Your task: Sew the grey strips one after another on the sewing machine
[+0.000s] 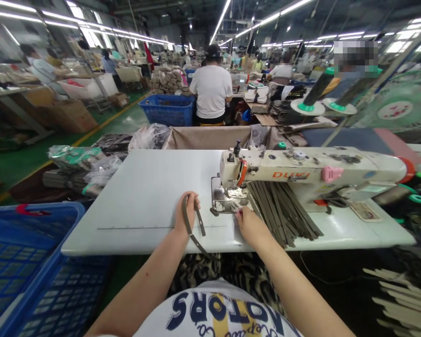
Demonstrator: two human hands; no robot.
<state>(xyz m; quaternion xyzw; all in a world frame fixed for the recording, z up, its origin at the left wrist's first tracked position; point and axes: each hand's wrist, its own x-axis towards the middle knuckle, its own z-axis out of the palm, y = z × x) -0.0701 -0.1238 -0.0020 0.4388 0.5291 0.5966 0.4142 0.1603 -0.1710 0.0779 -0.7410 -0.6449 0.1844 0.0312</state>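
My left hand (181,216) is closed on a dark olive strap (200,223), which loops over the fingers. One end of the strap, with small holes, points down over the table, and the other hangs past the front edge. My right hand (250,227) is at the front of the needle plate (228,206) of a white sewing machine (315,169). Its thumb and finger are pinched together, with fine pale threads near the tips; what they hold is too small to make out. Beside this hand, a bundle of dark olive strips (284,213) lies under the machine arm.
The white table (140,196) has a ruler line near its front edge. A blue basket (31,262) stands at the left, near plastic-wrapped bundles (80,161). Thread cones (314,91) rise behind the machine. A person in white (212,89) sits ahead. Pale strips (403,299) lie low right.
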